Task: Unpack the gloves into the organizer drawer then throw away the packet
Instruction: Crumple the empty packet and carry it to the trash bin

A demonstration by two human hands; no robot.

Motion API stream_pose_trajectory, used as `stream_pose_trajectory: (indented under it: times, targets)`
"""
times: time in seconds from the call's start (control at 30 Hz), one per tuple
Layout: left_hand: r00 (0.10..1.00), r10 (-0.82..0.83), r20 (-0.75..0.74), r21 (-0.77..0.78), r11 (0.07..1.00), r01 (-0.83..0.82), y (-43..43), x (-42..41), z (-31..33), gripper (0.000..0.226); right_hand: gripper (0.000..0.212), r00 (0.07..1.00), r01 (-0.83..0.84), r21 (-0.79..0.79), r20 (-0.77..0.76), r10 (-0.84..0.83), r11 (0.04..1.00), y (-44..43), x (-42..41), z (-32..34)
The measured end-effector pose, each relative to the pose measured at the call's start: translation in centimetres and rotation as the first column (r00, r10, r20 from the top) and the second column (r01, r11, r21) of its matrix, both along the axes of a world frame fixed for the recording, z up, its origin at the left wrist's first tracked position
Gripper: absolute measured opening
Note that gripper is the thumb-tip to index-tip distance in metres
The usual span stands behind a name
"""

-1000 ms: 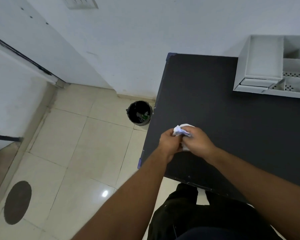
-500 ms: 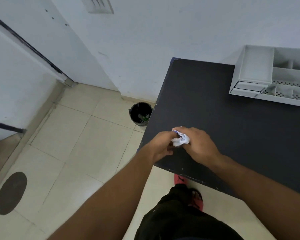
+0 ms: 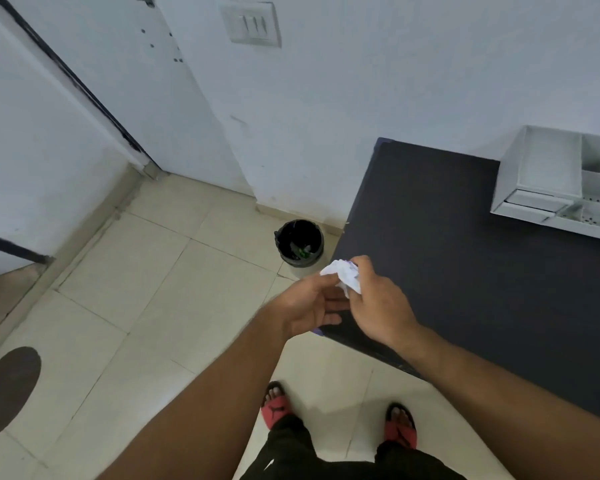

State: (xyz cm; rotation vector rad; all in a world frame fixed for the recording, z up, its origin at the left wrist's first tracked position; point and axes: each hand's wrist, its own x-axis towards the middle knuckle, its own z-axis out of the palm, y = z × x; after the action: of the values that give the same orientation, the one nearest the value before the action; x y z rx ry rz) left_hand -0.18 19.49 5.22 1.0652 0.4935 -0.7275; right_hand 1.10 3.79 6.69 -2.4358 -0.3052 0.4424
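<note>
A crumpled white packet (image 3: 343,275) is pinched in my right hand (image 3: 378,306) at the table's near left corner. My left hand (image 3: 309,306) sits just left of it, fingers loosely apart, thumb tip touching the packet's edge. A small black bin (image 3: 300,244) with a dark liner stands on the floor beyond my hands, against the table's left side. The white organizer (image 3: 551,181) rests at the far right of the black table (image 3: 465,254), its drawer front (image 3: 530,199) slightly pulled out. No gloves are visible.
Beige floor tiles spread to the left, with a dark round mark (image 3: 7,389) at the lower left. A white wall with a switch plate (image 3: 252,24) and a door frame lie behind. My feet in red sandals (image 3: 276,408) stand near the table edge.
The view has tilted back and left, showing more floor and my feet. Both hands moved off the table toward its left corner with the packet; my left hand has loosened from it.
</note>
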Motion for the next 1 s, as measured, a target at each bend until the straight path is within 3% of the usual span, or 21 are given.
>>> stream_pose_trajectory:
  times: [0.1,0.23,0.37,0.5,0.63,0.77,1.0]
  targets:
    - [0.999,0.015,0.041,0.035,0.999,-0.017,6.0,-0.1,-0.7,0.021,0.039,0.997,-0.066,-0.039,0.022,0.067,0.997,5.8,-0.9,-0.2]
    - [0.993,0.101,0.066,0.234,0.966,-0.113,14.2,0.1,-1.9,0.031,0.055,0.983,-0.184,0.002,0.026,0.184,0.983,13.4,-1.1,-0.4]
    - [0.983,0.145,0.116,0.415,0.892,-0.181,20.7,1.4,-1.9,0.028,0.051,0.977,-0.21,0.078,0.054,0.207,0.974,19.2,0.1,0.1]
    - [0.99,0.053,0.13,0.375,0.922,-0.098,23.9,3.1,-1.4,0.032,0.065,0.991,-0.128,0.093,0.044,0.124,0.987,22.8,1.3,0.2]
    - [0.998,-0.01,0.065,0.321,0.947,-0.012,25.8,5.0,-1.0,0.03,0.047,1.0,0.001,0.132,0.008,-0.002,0.991,24.6,3.2,-1.2]
    - [0.988,-0.145,0.061,0.371,0.922,0.113,27.2,6.2,-1.9,0.03,0.024,0.987,0.151,0.171,-0.088,-0.138,0.974,26.2,5.6,-2.3]
    - [0.996,-0.022,0.088,0.563,0.826,-0.031,29.2,10.5,-3.5,0.029,0.006,0.906,0.342,0.225,-0.335,-0.257,0.912,29.6,11.9,-4.7]
